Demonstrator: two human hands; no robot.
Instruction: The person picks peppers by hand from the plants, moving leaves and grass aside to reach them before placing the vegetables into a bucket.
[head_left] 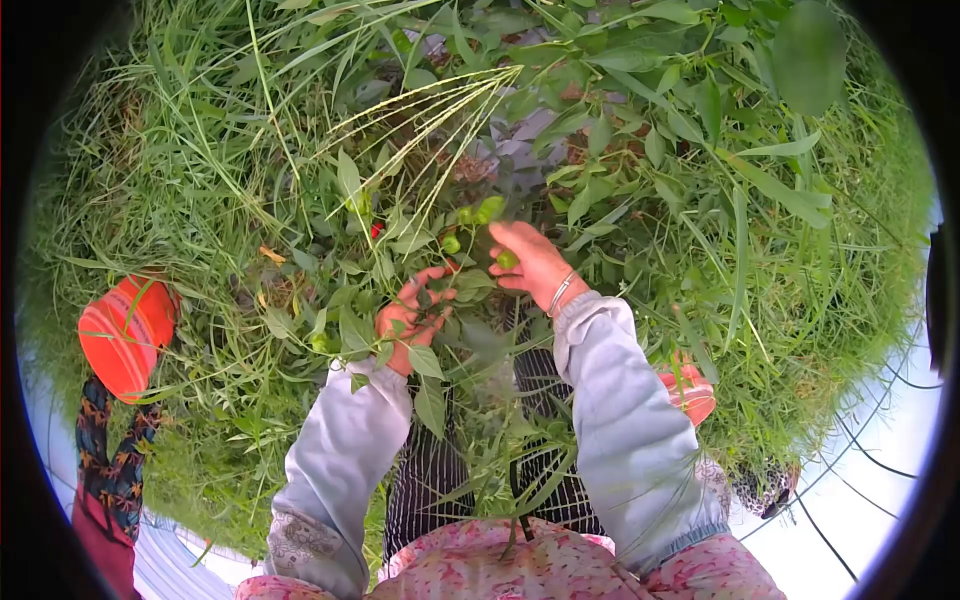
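Observation:
My left hand [408, 318], its fingers curled, is among the leaves of a pepper plant [428, 365] and grips a leafy stem; leaves partly cover the fingers. To its right my right hand [540, 268], with a bangle at the wrist, has its fingers bent around a small green pepper [507, 260]. More green peppers [488, 210] hang just above the right fingertips, and another green pepper [451, 244] sits between the two hands. A bit of a red pepper [377, 230] shows through the foliage above my left hand.
Tall grass [190, 190] crowds both sides, and seed-head stalks [430, 110] arch over the plants. At left is an orange striped thing [125, 335] beside a person's dark floral sleeve [115, 430]. A similar reddish thing [690, 392] lies behind my right forearm. White sheeting [840, 500] lines the lower right.

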